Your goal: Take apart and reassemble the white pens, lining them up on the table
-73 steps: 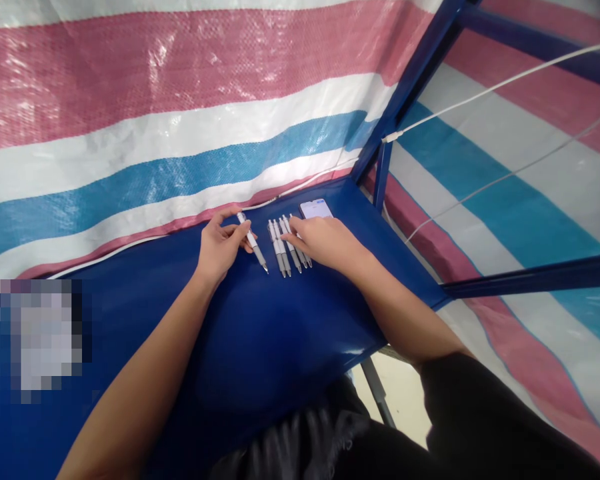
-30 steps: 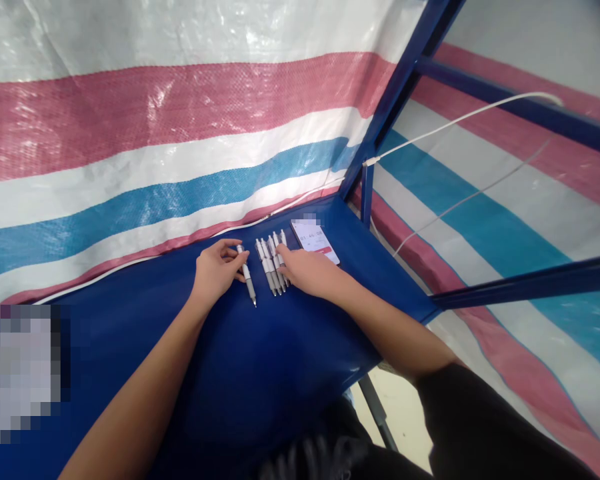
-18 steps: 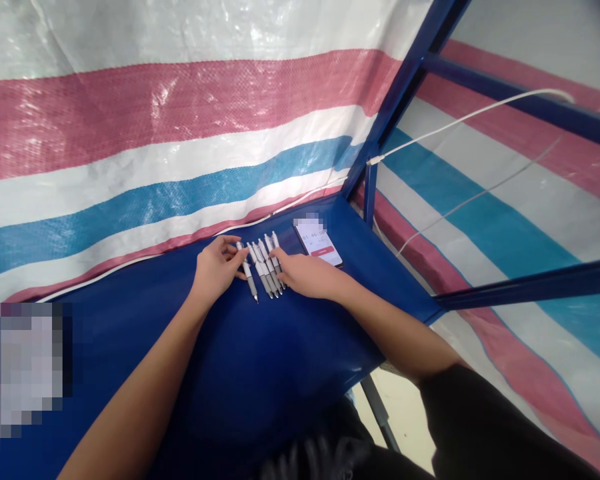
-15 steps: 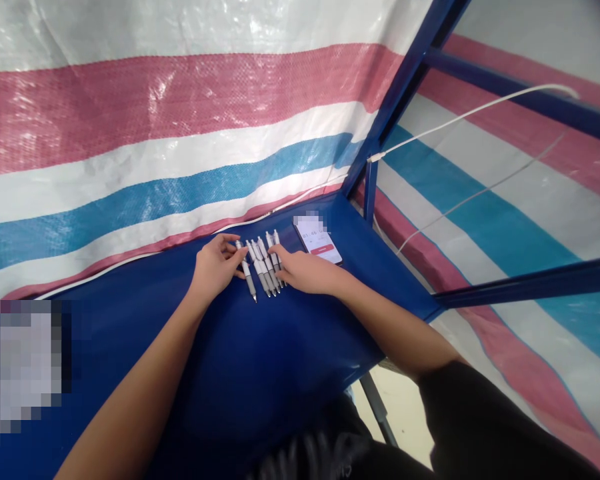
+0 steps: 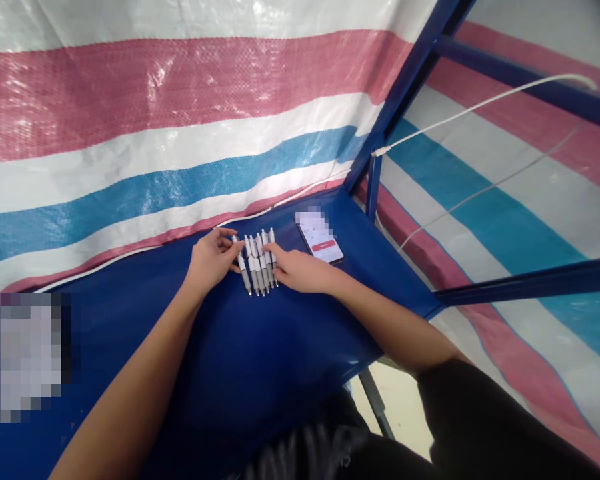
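As the left hand (image 5: 215,260) is pinching the leftmost click pen (image 5: 243,268) by its far half, that pen's long axis is running far to near, its tip pointing near and slightly right. Just to its right, the row of matching pens (image 5: 258,265) is lying nearly parallel on the blue table (image 5: 260,373). Along the row's right edge, the right hand (image 5: 300,270) is touching the pens; whether it's gripping any, I can't tell. Farther right, a lit smartphone (image 5: 326,247) is lying just beyond that hand.
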A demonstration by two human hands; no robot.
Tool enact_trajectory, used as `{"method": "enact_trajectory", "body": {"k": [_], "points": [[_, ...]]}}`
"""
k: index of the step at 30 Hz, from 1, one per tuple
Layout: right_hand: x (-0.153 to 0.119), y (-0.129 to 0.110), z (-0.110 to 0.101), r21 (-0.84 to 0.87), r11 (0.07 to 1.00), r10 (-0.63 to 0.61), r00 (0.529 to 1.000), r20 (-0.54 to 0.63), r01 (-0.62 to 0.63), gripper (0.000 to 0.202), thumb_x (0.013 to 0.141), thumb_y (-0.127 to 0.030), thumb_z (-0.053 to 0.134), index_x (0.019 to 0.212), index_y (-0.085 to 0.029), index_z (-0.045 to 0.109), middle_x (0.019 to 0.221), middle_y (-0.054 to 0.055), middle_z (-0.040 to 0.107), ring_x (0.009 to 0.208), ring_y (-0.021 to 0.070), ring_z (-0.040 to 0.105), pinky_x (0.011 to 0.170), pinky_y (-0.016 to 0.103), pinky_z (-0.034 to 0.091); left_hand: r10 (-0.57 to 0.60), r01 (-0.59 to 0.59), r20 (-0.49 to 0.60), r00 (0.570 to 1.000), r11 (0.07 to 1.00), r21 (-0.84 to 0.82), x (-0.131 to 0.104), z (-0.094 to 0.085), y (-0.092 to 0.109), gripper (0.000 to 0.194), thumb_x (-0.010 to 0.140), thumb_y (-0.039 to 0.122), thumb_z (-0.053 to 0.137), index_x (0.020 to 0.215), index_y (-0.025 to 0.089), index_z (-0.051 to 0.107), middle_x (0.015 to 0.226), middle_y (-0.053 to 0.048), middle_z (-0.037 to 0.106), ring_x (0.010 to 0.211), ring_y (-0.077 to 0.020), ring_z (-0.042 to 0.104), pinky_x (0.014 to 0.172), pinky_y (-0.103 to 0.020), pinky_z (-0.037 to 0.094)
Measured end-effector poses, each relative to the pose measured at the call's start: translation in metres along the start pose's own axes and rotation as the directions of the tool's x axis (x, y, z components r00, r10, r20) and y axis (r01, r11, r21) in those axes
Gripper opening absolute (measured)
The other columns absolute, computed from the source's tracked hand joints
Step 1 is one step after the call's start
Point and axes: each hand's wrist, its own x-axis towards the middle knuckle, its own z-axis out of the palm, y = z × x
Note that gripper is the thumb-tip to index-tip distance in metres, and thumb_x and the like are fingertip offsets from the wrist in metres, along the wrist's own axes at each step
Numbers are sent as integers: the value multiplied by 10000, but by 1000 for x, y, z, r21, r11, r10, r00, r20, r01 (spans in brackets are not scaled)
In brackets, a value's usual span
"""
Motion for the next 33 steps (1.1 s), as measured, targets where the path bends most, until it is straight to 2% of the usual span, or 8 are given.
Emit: {"method": "enact_trajectory", "body": {"k": [5, 9, 15, 19, 22, 25, 28, 33], "points": [[-1, -5, -1, -30, 999, 36, 999, -10, -36, 643, 1030, -232, 527, 1652, -159, 384, 1046, 124, 827, 870, 273, 761, 677, 295, 469, 0, 0, -2, 1000, 999, 39, 0, -3, 4, 295, 837, 303, 799, 1081, 172, 696, 738, -5, 701, 589, -196, 736, 459, -290, 648], [-1, -6, -5, -48, 997, 64, 998, -19, -65, 677, 1000, -224, 554, 1647, -145, 373, 1053, 142, 828, 884, 297, 775, 675, 314, 480, 26, -24, -30, 999, 998, 51, 1, -4, 2, 383, 835, 320, 814, 1169, 177, 692, 774, -14, 725, 611, -203, 747, 476, -299, 655], [-2, -2, -5, -90, 992, 84, 994, -73, -91, 689, 998, -230, 550, 1651, -137, 352, 1106, 183, 828, 953, 342, 794, 760, 371, 548, 36, -35, -23, 999, 997, 63, 2, -6, -3, 252, 842, 312, 801, 1030, 181, 695, 718, -20, 713, 552, -184, 723, 457, -262, 607], [0, -1, -1, -102, 990, 85, 992, -89, -94, 668, 1020, -273, 545, 1643, -125, 359, 1149, 212, 820, 982, 367, 795, 786, 399, 559, 31, -27, -37, 999, 994, 103, -1, -5, 2, 220, 863, 282, 776, 1038, 181, 689, 737, -21, 723, 505, -176, 701, 440, -265, 563], [1, -1, 1, -110, 989, 85, 992, -92, -95, 673, 1014, -248, 544, 1651, -133, 357, 1151, 209, 817, 997, 362, 793, 796, 391, 550, 40, -33, -45, 998, 989, 147, -2, -4, 5, 231, 889, 292, 763, 1080, 181, 697, 763, -19, 734, 510, -187, 712, 458, -278, 556], [1, 0, 2, -64, 994, 86, 991, -101, -93, 708, 988, -218, 570, 1654, -134, 347, 1079, 168, 821, 930, 318, 784, 763, 348, 527, 77, -64, -47, 996, 971, 229, -3, -3, 5, 277, 905, 318, 774, 1138, 183, 708, 756, -6, 728, 533, -183, 720, 502, -273, 557], [2, 2, 3, 42, 996, 89, 989, -115, -84, 759, 948, -198, 604, 1651, -126, 325, 967, 107, 810, 839, 267, 760, 705, 304, 494, 116, -98, -42, 992, 948, 303, -5, -2, 5, 255, 917, 338, 776, 1107, 178, 721, 699, 9, 685, 507, -172, 694, 498, -266, 530], [5, 6, 7, 173, 984, 73, 984, -163, -44, 750, 902, -188, 631, 1603, -115, 372, 944, 76, 800, 837, 242, 748, 682, 284, 472, 133, -115, -44, 990, 954, 276, -6, 0, 7, 281, 936, 318, 740, 1176, 176, 707, 720, 12, 686, 516, -167, 699, 506, -267, 555]]}}
